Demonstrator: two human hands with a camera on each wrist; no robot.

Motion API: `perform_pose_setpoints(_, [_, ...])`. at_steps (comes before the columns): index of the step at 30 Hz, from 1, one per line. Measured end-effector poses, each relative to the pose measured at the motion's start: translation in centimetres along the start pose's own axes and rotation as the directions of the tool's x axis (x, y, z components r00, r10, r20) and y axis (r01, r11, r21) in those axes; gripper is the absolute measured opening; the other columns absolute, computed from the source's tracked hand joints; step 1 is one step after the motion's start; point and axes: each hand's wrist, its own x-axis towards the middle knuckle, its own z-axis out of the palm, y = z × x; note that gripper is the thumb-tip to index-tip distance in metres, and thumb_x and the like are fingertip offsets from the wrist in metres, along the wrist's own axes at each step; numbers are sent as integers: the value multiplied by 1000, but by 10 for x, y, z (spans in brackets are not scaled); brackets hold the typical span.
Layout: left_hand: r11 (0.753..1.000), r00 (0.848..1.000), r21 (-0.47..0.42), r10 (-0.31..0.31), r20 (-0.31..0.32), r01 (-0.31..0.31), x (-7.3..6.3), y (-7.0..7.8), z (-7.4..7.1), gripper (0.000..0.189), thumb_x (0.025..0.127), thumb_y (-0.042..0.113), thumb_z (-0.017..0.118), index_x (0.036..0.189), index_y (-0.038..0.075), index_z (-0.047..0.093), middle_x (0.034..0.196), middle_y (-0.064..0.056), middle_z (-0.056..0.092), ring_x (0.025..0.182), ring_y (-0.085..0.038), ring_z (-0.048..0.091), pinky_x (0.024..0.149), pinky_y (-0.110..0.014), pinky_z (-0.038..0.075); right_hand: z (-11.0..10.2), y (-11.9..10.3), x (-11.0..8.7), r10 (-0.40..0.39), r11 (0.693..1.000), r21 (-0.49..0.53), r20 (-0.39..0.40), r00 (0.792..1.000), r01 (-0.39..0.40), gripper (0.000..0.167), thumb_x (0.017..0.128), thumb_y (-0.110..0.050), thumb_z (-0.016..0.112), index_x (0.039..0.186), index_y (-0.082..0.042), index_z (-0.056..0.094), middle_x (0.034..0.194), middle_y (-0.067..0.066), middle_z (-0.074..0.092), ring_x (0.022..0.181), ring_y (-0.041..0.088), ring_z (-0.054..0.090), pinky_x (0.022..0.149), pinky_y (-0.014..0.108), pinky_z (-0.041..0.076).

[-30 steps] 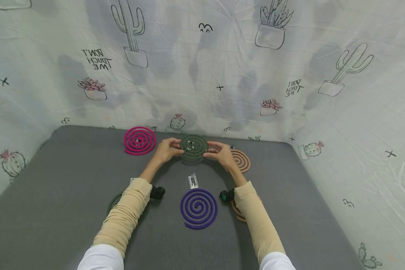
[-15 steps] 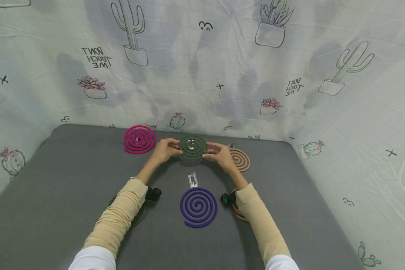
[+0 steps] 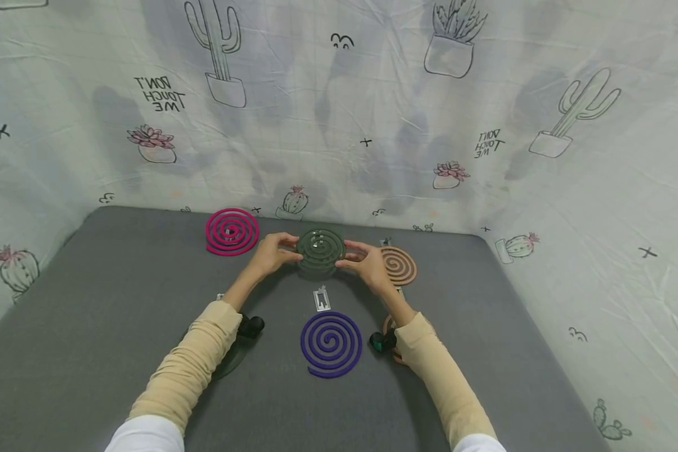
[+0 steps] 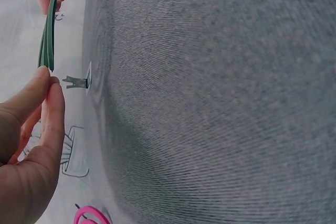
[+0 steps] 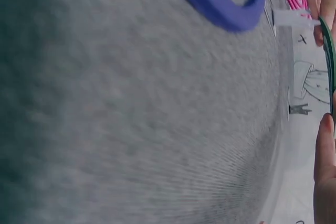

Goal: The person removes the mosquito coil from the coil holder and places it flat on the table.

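A dark green mosquito coil point(image 3: 321, 247) is held level above the far part of the table. My left hand point(image 3: 271, 253) pinches its left edge between thumb and fingers. On the opposite edge my right hand point(image 3: 368, 265) pinches it the same way. A small metal coil stand point(image 4: 77, 82) rises from the table beneath the coil; in both wrist views its prongs look apart from it. Edge-on in the right wrist view, the green coil point(image 5: 329, 59) spans both hands. Nearer me lies a purple coil point(image 3: 330, 340) with a flat metal stand point(image 3: 322, 299) just beyond it.
A pink coil point(image 3: 231, 230) sits at the back left over a stand. Right of my right hand is a brown coil point(image 3: 397, 264). Another green coil point(image 3: 231, 363) and a second brown coil point(image 3: 387, 324) are partly hidden by my forearms. Printed cloth point(image 3: 367, 100) walls the table.
Both hands have brought the green coil slightly toward me, still pinched at both sides. My left forearm has swung a little outward to the left. The other coils have not moved on the table.
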Motion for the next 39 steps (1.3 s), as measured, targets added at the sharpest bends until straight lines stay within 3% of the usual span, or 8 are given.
perform_pose_setpoints(4, [998,1000,65,-7,-5,7,-2,0,0,48,83,6,74,126,-7,57,121,-26,60,96,-39,65,79,-42,55,2,-1,-3,-9,1000,14,-5,1000,9,58,76,0,78,129,3,57,133,18,55,109,33,61,87,33,55])
perform_pose_setpoints(12, [996,999,87,-25,26,23,-5,-1,0,46,83,4,74,125,-9,58,120,-26,60,100,-38,64,83,-43,55,2,-5,-9,18,999,27,27,999,-18,56,74,3,79,126,7,58,130,23,56,108,39,60,86,35,56])
perform_pose_setpoints(25, [992,998,112,-53,25,49,-1,0,4,42,83,2,73,121,-11,59,117,-27,62,101,-38,64,83,-42,56,4,-1,-5,142,987,-76,-22,990,-143,53,71,-2,82,121,1,64,121,17,64,101,28,66,82,32,57])
perform_pose_setpoints(33, [982,996,171,-84,26,78,2,-2,3,44,82,4,74,121,-12,59,113,-25,64,108,-38,58,94,-46,49,8,-5,-1,142,975,-173,-4,990,-141,53,70,-4,84,118,2,65,108,17,68,90,24,68,74,30,58])
perform_pose_setpoints(39, [975,993,200,-107,41,97,4,-7,2,43,84,5,72,122,-12,58,113,-25,64,108,-37,59,96,-45,47,12,-8,6,135,970,-205,19,991,-128,52,71,-3,84,118,6,64,113,20,67,92,27,68,75,30,58])
